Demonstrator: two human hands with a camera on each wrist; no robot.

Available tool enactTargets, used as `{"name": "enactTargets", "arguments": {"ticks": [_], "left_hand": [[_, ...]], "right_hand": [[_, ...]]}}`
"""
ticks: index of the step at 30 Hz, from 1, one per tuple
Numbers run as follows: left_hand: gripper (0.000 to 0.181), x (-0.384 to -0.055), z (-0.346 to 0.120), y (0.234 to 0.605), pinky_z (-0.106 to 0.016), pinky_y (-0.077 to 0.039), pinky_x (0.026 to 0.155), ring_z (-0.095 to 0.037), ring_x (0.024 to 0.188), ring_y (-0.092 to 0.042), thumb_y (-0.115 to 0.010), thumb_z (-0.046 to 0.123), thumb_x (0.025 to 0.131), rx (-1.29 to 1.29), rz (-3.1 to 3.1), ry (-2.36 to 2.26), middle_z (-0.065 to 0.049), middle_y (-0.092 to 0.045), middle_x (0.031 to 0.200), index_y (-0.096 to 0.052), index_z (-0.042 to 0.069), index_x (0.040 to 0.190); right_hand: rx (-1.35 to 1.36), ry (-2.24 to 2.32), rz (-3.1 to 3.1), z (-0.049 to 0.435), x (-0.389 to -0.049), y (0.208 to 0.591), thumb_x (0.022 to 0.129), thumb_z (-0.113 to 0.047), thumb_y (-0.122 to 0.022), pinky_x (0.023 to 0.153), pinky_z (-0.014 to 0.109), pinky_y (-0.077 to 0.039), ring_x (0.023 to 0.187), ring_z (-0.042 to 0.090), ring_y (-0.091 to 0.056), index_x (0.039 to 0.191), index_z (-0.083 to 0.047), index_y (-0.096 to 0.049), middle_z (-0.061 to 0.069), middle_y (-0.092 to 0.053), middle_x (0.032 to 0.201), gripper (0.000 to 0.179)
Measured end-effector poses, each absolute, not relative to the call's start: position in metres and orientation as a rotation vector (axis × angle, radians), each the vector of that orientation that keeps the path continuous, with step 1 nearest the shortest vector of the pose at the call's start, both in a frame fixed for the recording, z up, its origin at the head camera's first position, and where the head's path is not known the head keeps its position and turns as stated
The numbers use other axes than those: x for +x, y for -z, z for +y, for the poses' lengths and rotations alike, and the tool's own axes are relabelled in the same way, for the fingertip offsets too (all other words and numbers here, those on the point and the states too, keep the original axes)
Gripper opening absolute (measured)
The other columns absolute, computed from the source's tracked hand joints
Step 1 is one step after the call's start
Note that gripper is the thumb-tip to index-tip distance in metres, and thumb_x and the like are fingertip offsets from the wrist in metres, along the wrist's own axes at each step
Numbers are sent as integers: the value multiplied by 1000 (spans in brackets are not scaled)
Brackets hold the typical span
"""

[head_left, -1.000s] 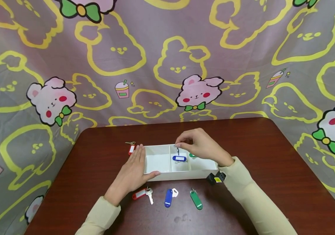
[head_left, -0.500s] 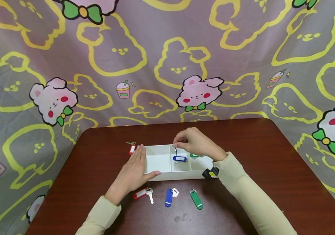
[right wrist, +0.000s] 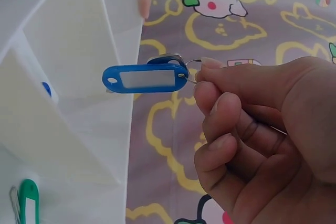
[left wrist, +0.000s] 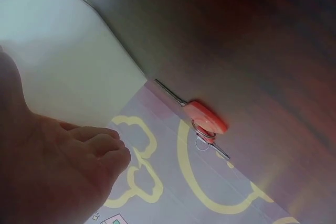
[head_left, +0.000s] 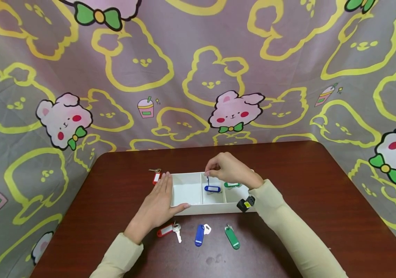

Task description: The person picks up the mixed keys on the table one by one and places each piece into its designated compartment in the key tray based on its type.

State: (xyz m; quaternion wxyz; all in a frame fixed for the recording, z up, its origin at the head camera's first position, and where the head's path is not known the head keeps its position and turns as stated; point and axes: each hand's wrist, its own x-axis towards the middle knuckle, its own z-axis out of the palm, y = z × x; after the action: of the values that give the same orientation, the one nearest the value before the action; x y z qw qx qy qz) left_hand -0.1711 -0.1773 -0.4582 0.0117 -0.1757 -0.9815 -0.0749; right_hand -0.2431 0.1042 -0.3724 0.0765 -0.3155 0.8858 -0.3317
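My right hand (head_left: 231,168) pinches the metal ring of a blue key tag (right wrist: 144,78), seen edge-on in the head view, hanging over the middle compartment of a white divided box (head_left: 215,208). The ring carries a metal key, mostly hidden behind the tag. A second blue key tag (head_left: 212,189) lies in that compartment below it. In the right compartment is a green key tag (head_left: 232,185), partly under my right wrist. My left hand (head_left: 157,202) rests on the box's left end, fingers straight and thumb along the front wall.
Before the box lie a red key tag (head_left: 165,230) with a key, a blue key tag (head_left: 199,235) and a green key tag (head_left: 232,237). Another red key tag (head_left: 156,178) with a key lies beyond my left fingertips. A patterned cloth (head_left: 184,77) hangs behind the table (head_left: 288,162).
My right hand has shifted slightly left with the blue key tag, staying over the middle compartment. It has barely moved in the last half second. The left hand keeps its place.
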Motion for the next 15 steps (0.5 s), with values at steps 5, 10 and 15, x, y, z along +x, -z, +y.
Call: {"name": "enactTargets", "arguments": {"ticks": [5, 10, 15], "left_hand": [[131, -171, -177, 459, -51, -28, 131, -41, 164, -18, -23, 97, 85, -547, -3059, 238, -26, -16, 174, -18, -8, 164], [131, -172, -178, 460, -51, -28, 130, -41, 164, -17, -25, 97, 85, -545, -3059, 238, -26, -16, 174, -18, -8, 164], [124, -172, -178, 460, -51, -29, 130, -41, 163, -19, -40, 90, 90, -551, -3048, 241, -27, -18, 173, -19, -8, 164]], "right_hand": [[-925, 995, 2645, 104, -246, 377, 96, -12, -76, 59, 24, -48, 67, 10, -57, 96, -8, -83, 1, -80, 87, 7], [-913, 994, 2630, 101, -248, 379, 97, -12, -76, 61, 25, -49, 68, 10, -57, 96, -8, -83, 0, -79, 86, 8], [-900, 980, 2631, 99, -250, 382, 97, -12, -76, 61, 25, -49, 69, 11, -57, 96, -9, -83, -2, -79, 86, 7]]}}
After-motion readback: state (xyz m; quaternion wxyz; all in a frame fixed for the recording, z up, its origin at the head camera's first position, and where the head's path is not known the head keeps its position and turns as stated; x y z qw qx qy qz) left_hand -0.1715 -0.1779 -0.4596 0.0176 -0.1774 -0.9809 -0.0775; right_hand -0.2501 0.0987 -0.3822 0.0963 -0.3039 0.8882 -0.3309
